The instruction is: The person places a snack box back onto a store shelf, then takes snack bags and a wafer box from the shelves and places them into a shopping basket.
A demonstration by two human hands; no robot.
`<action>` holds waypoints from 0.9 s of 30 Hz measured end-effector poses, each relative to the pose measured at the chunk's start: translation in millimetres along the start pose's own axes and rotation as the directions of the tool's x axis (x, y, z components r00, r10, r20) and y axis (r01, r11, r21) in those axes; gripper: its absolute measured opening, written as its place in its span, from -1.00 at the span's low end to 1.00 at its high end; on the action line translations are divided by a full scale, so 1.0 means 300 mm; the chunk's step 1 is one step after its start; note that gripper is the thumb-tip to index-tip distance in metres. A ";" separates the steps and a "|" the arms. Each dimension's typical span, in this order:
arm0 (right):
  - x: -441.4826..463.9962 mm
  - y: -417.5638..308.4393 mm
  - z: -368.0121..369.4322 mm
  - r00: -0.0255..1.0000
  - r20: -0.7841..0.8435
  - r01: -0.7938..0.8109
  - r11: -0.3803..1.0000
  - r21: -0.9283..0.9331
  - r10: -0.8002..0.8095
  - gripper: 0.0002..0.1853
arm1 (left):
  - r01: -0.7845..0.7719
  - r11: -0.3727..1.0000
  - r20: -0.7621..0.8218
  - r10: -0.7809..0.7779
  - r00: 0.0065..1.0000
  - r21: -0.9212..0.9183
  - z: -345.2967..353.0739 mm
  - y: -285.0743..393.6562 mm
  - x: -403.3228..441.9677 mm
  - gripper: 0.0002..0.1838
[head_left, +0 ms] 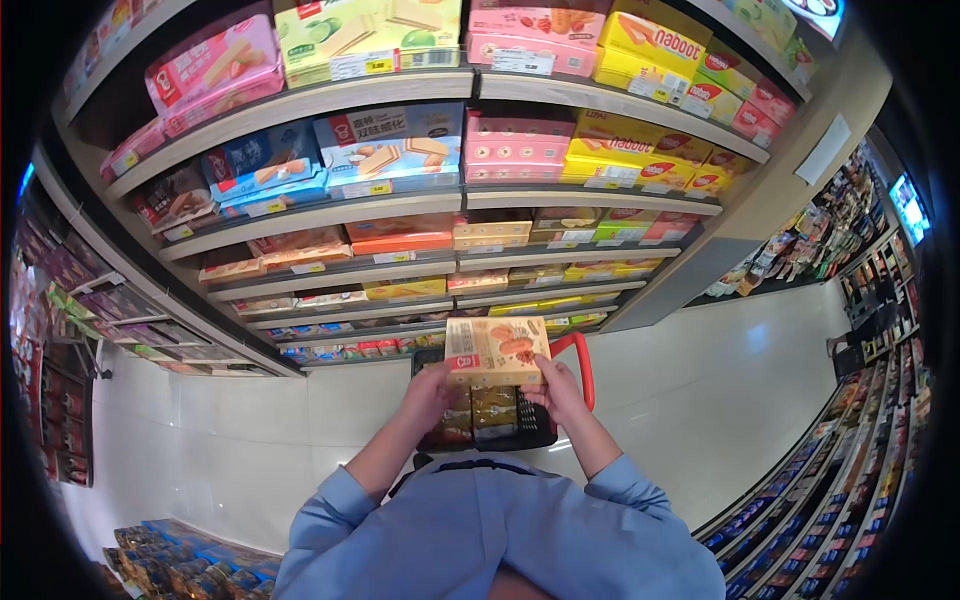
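Between both hands I hold a flat cream-coloured biscuit box (497, 345) with a picture of biscuits and a red logo on its front. My left hand (430, 390) grips its left end, and my right hand (553, 388) has the lower right corner. Under the box is a black shopping basket (535, 440) with a red handle (586, 372) standing up on the right. Several gold-brown packets (493, 408) lie inside the basket, partly covered by the box and my hands.
Ahead rises a shelf rack (330, 215) stacked with wafer and biscuit boxes in pink, green, blue, orange and yellow. A wooden end panel (700, 250) closes it on the right. More shelves (850, 480) curve along the right side. Pale shiny floor (690, 390) surrounds me.
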State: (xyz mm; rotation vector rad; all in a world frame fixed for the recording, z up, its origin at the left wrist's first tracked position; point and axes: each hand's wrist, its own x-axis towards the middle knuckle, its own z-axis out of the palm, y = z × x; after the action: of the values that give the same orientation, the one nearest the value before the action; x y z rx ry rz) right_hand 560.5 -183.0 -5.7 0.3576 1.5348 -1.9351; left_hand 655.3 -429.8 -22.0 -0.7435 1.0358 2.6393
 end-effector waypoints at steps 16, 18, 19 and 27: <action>0.571 -0.487 0.007 0.974 0.166 0.160 0.987 -0.022 -0.154 -0.59 | -0.235 0.961 -0.110 0.252 0.961 0.150 0.248 0.372 0.516 -0.74; 0.583 -0.506 0.003 0.967 0.195 0.171 0.985 -0.018 -0.165 -0.56 | -0.225 0.964 -0.114 0.242 0.964 0.143 0.264 0.393 0.538 -0.73; 0.587 -0.517 0.000 0.960 0.216 0.182 0.983 -0.010 -0.176 -0.56 | -0.235 0.962 -0.114 0.251 0.961 0.138 0.274 0.400 0.546 -0.73; 0.723 -0.531 -0.012 0.930 0.289 0.219 0.974 0.067 -0.229 -0.58 | -0.298 0.947 -0.133 0.314 0.940 0.123 0.253 0.437 0.670 -0.70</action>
State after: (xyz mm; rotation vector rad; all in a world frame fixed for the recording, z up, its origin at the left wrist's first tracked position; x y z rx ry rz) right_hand 295.2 -227.6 -7.4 -0.0982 1.3945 -2.0794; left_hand 407.7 -471.6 -4.8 -0.8300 1.4214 2.7919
